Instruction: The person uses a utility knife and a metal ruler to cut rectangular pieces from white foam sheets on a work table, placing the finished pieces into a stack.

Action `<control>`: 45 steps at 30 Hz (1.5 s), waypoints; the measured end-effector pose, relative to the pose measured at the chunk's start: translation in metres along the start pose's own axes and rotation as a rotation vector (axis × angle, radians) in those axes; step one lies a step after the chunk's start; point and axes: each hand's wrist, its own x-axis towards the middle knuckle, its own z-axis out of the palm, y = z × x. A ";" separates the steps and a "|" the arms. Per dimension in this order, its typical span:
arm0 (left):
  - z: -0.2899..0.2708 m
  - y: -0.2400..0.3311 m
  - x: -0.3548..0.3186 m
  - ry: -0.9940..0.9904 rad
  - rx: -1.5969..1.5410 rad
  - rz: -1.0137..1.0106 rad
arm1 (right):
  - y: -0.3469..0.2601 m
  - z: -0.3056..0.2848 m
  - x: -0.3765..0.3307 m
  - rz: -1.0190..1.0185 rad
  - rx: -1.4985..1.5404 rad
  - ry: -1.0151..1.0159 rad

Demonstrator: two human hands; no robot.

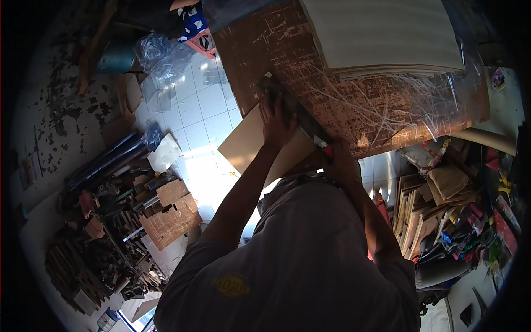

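A tan sheet of board point(243, 143) lies at the near left corner of the worn brown table, partly past its edge. Across it runs a long dark straightedge point(304, 117), set at a slant. My left hand point(278, 123) presses down flat on the sheet and the straightedge, fingers spread. At the straightedge's near end, my right hand point(344, 163) is closed around a small red tool point(328, 150), close to my body. Its kind is mostly hidden by the fingers; it could be a cutter, but I cannot tell.
A stack of large pale sheets point(387, 33) covers the table's far right. Thin shredded strips point(381, 108) lie before it on the brown tabletop point(260, 39). Wood offcuts point(110, 238) are piled at left, and leaning boards point(415, 216) with clutter stand at right.
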 end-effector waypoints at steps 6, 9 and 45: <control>0.001 0.003 0.004 -0.052 0.057 -0.029 | 0.002 0.005 -0.009 -0.164 -0.232 0.163; 0.002 0.001 0.005 -0.071 0.064 -0.030 | 0.007 0.006 -0.011 -0.142 -0.134 0.175; 0.005 0.002 0.008 -0.120 0.159 -0.020 | 0.024 0.008 -0.011 -0.224 0.001 0.175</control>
